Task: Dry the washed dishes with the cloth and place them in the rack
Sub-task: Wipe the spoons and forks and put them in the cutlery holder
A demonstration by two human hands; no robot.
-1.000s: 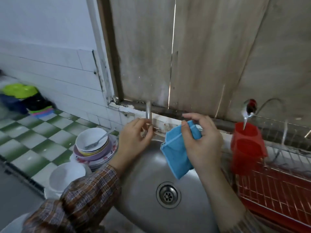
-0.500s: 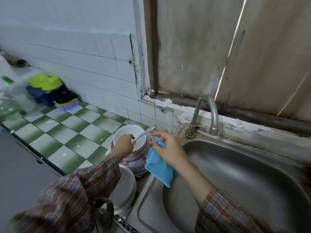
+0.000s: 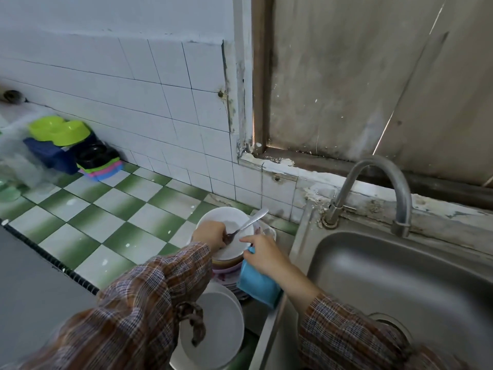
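A metal fork [image 3: 249, 222] lies in the top white bowl [image 3: 225, 218] of a stack of bowls and plates on the checkered counter, left of the sink. My left hand [image 3: 209, 236] is inside that bowl, fingers curled round the fork's head end. My right hand [image 3: 262, 253] hovers just right of the bowl, gripping a blue cloth [image 3: 257, 285] that hangs below it, with the index finger pointing at the fork. The rack is out of view.
A steel sink [image 3: 400, 276] with a curved faucet [image 3: 373, 166] fills the right side. More white bowls [image 3: 213, 329] stand stacked below the first stack. Coloured plastic containers [image 3: 61, 145] sit at the far left against the tiled wall.
The view has swung left, away from the red rack. My left hand moved from the faucet into the bowl and took the fork. My right hand followed with the cloth.
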